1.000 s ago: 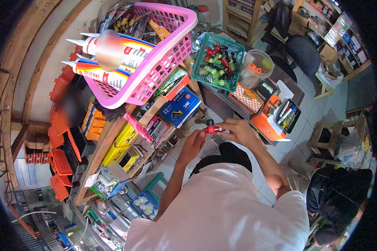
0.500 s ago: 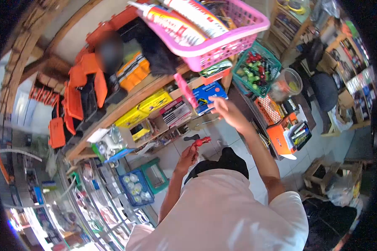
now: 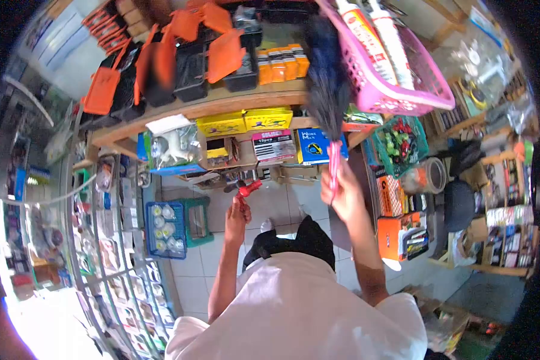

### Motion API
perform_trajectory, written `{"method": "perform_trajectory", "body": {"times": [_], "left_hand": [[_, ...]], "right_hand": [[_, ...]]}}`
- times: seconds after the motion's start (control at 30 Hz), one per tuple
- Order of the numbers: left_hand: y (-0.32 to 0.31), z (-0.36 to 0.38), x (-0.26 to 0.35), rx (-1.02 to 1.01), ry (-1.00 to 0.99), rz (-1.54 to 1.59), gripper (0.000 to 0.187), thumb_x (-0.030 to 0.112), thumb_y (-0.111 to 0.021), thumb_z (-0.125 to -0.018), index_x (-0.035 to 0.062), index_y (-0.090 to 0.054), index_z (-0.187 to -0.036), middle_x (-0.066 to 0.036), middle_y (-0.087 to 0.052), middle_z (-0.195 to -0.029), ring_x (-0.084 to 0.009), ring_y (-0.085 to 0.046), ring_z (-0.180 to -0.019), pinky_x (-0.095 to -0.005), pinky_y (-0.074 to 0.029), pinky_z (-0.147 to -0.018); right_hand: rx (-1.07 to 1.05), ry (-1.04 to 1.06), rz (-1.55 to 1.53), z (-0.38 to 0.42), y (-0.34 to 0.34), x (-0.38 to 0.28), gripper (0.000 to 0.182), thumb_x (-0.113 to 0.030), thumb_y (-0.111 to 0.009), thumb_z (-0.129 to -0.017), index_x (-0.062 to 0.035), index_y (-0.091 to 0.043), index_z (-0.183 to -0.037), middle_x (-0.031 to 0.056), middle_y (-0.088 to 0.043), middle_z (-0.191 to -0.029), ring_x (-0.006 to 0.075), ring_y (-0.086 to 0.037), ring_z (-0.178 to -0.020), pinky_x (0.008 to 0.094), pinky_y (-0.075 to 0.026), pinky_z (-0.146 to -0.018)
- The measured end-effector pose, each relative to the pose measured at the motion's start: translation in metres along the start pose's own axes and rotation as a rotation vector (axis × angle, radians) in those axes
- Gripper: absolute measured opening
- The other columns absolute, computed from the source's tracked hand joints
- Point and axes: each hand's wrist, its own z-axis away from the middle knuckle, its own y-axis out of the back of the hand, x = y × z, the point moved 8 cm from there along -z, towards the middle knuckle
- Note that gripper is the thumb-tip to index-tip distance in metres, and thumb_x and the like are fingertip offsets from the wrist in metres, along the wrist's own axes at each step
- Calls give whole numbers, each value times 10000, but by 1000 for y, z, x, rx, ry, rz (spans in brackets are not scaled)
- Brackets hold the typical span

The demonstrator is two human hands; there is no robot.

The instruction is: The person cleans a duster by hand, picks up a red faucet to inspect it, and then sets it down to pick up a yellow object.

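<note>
My left hand (image 3: 237, 214) holds a small red tool with a black tip (image 3: 246, 189) out in front of me, above the tiled floor. My right hand (image 3: 340, 193) is raised and closed around the pink handle of a black feather duster (image 3: 332, 90). The duster's dark bristles reach up across the wooden shelf (image 3: 222, 107), beside a pink basket (image 3: 402, 90) holding silicone tubes.
Yellow, white and blue boxes (image 3: 264, 138) fill the shelf below the orange-and-black cases (image 3: 180, 54). A green basket (image 3: 402, 144) and a clear jar (image 3: 429, 175) stand at the right. A glass display counter (image 3: 102, 240) curves along the left, with a blue crate (image 3: 165, 230) on the floor.
My view has swung left and down along the shelves. My right hand left the red tool, reached to the shelf and now grips the duster's pink handle. My left hand keeps the red tool.
</note>
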Motion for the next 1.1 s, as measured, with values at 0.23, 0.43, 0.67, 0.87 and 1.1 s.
{"method": "perform_trajectory", "body": {"times": [0.23, 0.43, 0.67, 0.87, 1.1], "left_hand": [[-8, 5, 38, 26, -115, 167, 364, 421, -393, -997, 86, -493, -897, 41, -365, -631, -71, -335, -535, -232, -284, -487], [-10, 12, 51, 226, -234, -75, 268, 336, -392, -1010, 95, -498, -960, 33, -405, -685, -85, -368, -570, -238, -314, -508], [14, 3, 28, 265, -310, -152, 258, 275, -407, -1010, 71, -542, -1094, -1, -549, -795, -77, -441, -638, -242, -359, -542], [7, 8, 21, 180, -140, -26, 215, 262, -441, -995, 85, -543, -1062, 24, -506, -765, -52, -414, -636, -224, -336, -538], [10, 4, 30, 155, -240, -23, 197, 227, -453, -986, 57, -537, -1041, 38, -485, -772, -43, -402, -627, -217, -334, -520]], "right_hand": [[96, 20, 343, 127, 68, 74, 555, -446, -580, -893, -19, -488, -1237, 2, -410, -641, 63, -294, -467, 207, -257, -432], [62, -160, 910, 140, 73, 83, 513, -397, -526, -942, 8, -545, -1257, -43, -518, -802, 45, -407, -629, 180, -311, -541], [53, -176, 964, 140, 72, 96, 423, -282, -566, -943, 2, -547, -1256, 65, -651, -1095, 74, -531, -936, 233, -433, -825], [76, -103, 981, 135, 63, 83, 448, -322, -542, -949, 0, -551, -1259, 55, -634, -1028, 84, -521, -857, 233, -425, -765], [53, -192, 1021, 131, 67, 88, 399, -243, -554, -949, -5, -541, -1269, 79, -646, -1126, 94, -553, -976, 247, -438, -843]]}}
